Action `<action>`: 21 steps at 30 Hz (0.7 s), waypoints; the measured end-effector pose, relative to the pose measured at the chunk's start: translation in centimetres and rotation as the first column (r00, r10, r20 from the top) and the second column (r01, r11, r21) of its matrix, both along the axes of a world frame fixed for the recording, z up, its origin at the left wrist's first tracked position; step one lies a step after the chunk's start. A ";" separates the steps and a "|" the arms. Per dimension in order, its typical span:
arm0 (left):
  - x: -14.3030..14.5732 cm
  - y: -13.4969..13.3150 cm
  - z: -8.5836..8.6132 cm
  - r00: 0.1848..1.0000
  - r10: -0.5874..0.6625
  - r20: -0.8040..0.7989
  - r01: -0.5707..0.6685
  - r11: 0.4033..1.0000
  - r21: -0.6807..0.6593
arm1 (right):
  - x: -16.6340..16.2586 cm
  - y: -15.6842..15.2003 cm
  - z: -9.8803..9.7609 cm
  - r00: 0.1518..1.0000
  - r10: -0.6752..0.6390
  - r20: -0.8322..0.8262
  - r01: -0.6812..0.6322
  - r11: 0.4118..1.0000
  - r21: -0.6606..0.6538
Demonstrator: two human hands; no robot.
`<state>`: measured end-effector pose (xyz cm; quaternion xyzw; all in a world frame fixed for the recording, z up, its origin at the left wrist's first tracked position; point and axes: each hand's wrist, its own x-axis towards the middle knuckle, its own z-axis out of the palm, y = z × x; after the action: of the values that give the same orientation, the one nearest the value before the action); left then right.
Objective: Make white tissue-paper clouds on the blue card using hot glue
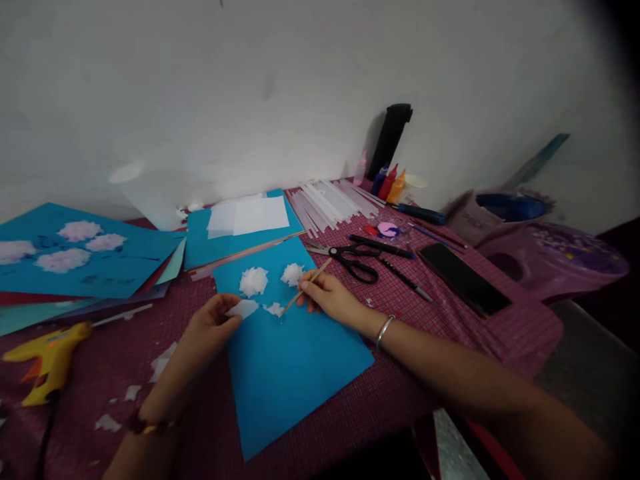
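Observation:
Between the thumb and fingers of my left hand is a piece of white paper, held over the left side of a blue sheet. My right hand grips a thin wooden stick, slanted so its lower tip touches or nearly touches a small white paper tuft on the sheet. A clear, shiny spot lies just below that tuft. Above it, two fluffy white paper clumps sit on the sheet, one at left and a smaller one at right.
Black-handled scissors, pens and a phone lie to the right. White strips and paint bottles stand farther back. At left are a yellow glue gun, paper scraps and a blue sheet with pinkish clumps. Pink containers stand at far right.

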<state>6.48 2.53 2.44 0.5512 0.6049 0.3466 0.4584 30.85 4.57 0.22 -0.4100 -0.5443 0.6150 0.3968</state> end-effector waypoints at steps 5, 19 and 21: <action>-0.2 0.1 -0.5 0.994 -0.076 -0.078 0.076 0.997 0.007 | -0.2 0.0 0.1 1.000 -0.027 0.009 0.027 1.000 0.008; -0.6 -0.3 -0.2 0.982 -0.088 -0.166 0.087 0.996 -0.011 | -0.5 -0.1 0.2 0.998 -0.052 0.028 0.051 0.998 0.037; -0.4 -0.5 0.0 0.989 -0.017 -0.149 0.021 0.999 0.027 | -0.5 0.0 0.1 0.998 -0.052 0.035 0.051 0.998 0.032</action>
<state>6.06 2.04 2.45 0.5877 0.6272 0.3088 0.4073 30.36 4.57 0.34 -0.4285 -0.5500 0.5886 0.4093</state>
